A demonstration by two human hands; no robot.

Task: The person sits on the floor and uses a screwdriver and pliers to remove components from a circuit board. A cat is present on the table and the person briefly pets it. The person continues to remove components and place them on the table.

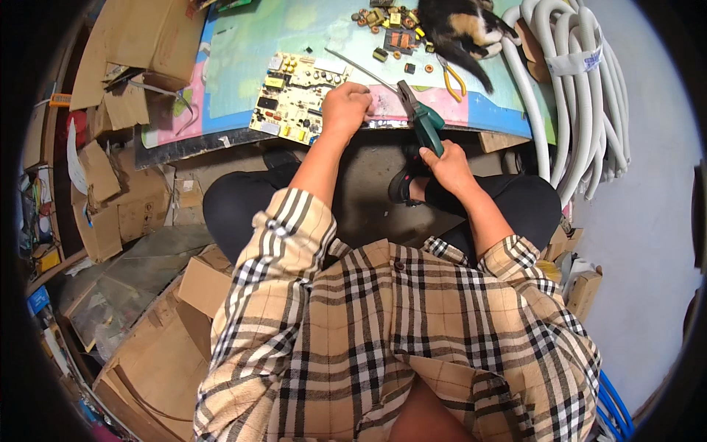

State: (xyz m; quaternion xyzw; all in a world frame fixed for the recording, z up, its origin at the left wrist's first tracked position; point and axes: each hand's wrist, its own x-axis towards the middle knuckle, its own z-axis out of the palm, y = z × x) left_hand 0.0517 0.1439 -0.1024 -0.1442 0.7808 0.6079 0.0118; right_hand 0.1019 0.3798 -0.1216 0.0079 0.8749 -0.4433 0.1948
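A pale circuit board point(294, 92) crowded with components lies near the table's front edge. My left hand point(346, 110) rests over its right side, fingers curled; whatever they may hold is hidden. In my right hand point(448, 168) is a pair of pliers point(427, 124) with dark green handles, jaws pointing up and left, just right of the left hand. A long thin metal rod point(361, 68) slants across the table from above the board toward the plier jaws.
Loose coils and components point(398, 38) are heaped at the table's far side. Yellow-handled pliers point(454, 81) lie near a cat point(464, 33) stretched on the table point(228, 81). Coiled white tubing point(582, 96) stands on the right; cardboard boxes point(147, 37) crowd the left.
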